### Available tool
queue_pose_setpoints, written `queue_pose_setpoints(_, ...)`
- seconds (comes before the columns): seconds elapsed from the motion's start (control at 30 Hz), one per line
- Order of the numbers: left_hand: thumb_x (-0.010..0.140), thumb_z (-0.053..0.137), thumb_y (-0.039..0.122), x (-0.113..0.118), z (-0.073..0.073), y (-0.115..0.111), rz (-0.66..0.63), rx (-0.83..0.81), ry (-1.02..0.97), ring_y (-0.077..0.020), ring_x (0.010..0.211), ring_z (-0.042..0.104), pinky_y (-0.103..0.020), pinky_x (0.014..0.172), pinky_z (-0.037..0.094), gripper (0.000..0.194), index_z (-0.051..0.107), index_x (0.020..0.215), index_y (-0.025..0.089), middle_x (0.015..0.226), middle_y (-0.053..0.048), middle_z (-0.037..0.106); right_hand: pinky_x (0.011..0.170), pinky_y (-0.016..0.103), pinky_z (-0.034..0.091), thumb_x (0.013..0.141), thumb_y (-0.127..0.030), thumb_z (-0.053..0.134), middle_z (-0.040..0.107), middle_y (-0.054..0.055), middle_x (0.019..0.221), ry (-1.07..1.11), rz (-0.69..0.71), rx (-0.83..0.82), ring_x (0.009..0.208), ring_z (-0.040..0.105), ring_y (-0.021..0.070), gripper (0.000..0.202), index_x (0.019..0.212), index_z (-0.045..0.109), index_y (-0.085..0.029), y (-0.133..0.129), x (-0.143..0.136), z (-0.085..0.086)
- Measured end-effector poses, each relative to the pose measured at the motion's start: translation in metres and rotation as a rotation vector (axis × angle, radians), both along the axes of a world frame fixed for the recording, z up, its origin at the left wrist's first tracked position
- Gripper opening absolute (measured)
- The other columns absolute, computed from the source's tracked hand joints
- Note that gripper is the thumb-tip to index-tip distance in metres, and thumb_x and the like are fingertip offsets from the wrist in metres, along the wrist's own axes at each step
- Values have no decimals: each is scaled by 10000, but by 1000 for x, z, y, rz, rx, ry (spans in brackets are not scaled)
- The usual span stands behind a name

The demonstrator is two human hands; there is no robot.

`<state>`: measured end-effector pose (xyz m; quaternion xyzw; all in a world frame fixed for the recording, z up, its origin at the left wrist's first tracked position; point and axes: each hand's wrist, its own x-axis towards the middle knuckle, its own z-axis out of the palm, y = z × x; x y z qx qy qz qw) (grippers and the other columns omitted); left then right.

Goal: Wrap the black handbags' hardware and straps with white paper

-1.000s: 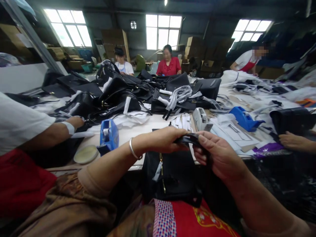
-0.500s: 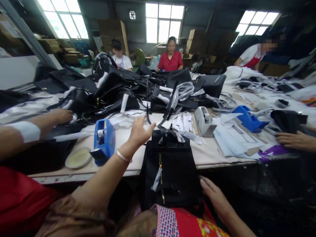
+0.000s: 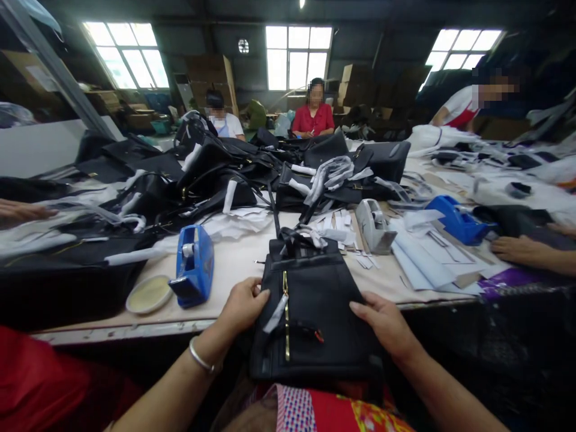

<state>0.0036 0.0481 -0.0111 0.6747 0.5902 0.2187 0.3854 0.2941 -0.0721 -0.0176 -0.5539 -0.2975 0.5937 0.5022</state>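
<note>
A black backpack with a gold zipper leans over the table's front edge, its lower end toward my lap. My left hand grips its left side, thumb on top and fingers curled out of sight beneath. On the opposite side, my right hand holds the edge the same way, thumb over the front panel. A wrapped zipper pull hangs from the gold zipper. Wrapped straps and handle bunch up at the bag's far end.
Left of the bag stand a blue tape dispenser and a round yellowish dish. A grey dispenser, paper sheets and another blue dispenser lie right. Black bags are heaped behind. Co-workers' hands show at both sides.
My left hand has come back from over the table and closed on the bag's left side. My right hand now grips the right side higher up. A co-worker's arm at left has drawn away.
</note>
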Motion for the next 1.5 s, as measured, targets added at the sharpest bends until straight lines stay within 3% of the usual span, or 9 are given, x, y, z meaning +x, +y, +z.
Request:
queue_pose_setpoints(0.13,797,593,342,2,27,51,58,14,-95,-170,632,651,-241,563,463,469,606,1212,126,727,-16,693,703,372,604,743,-324,743,775,66,856,-125,-90,35,727,738,229,532,1240,609,-189,42,17,33)
queue_pose_setpoints(0.33,691,661,207,17,-12,89,56,44,-48,-173,582,622,-250,595,462,336,710,1007,103,562,5,633,676,362,562,679,-289,715,721,45,645,-603,-70,-11,694,706,253,313,953,728,-139,99,29,-14)
queue_pose_setpoints(0.47,767,633,308,8,-37,86,47,81,-46,-179,680,650,-253,660,484,256,725,923,128,666,-34,686,733,372,545,633,-346,751,751,82,746,-700,-96,-25,813,701,284,264,805,750,-146,99,37,-38)
queue_pose_setpoints(0.6,916,393,548,-13,-28,77,4,87,-83,-182,783,678,-254,672,504,531,703,979,121,894,-97,739,690,358,549,783,-540,605,749,129,927,-736,-153,17,841,687,265,470,970,722,-126,76,50,-35)
queue_pose_setpoints(0.77,825,465,704,-12,-1,64,-159,89,37,-208,702,647,-265,608,451,623,720,752,140,714,-73,704,814,398,525,855,-514,564,719,129,1015,-964,-174,265,901,665,261,434,1072,677,-155,52,31,4)
queue_pose_setpoints(0.93,631,696,693,4,20,60,-266,161,214,-240,717,640,-289,636,426,530,738,792,190,725,-65,703,884,388,493,914,-407,536,722,96,1056,-1159,265,468,969,654,257,285,1050,696,-215,50,-30,41)
queue_pose_setpoints(1.1,522,818,549,8,20,50,-433,123,294,-235,590,615,-303,596,428,364,692,571,210,562,-37,640,889,410,487,895,-359,550,740,107,1043,-1108,637,313,975,666,280,284,1028,747,-204,69,-49,20)
queue_pose_setpoints(1.27,624,737,310,9,3,36,-518,70,236,-181,571,594,-260,554,409,110,746,681,216,618,-13,678,835,373,481,824,-331,629,719,114,1061,-1079,695,250,931,652,255,429,1210,674,-149,90,-46,3)
queue_pose_setpoints(1.5,768,649,334,-3,-4,32,-516,35,40,-162,672,656,-224,588,468,429,714,1160,173,798,-24,739,543,268,386,786,-396,682,631,-6,648,-826,562,126,572,538,137,475,1148,658,-90,126,-74,-1)
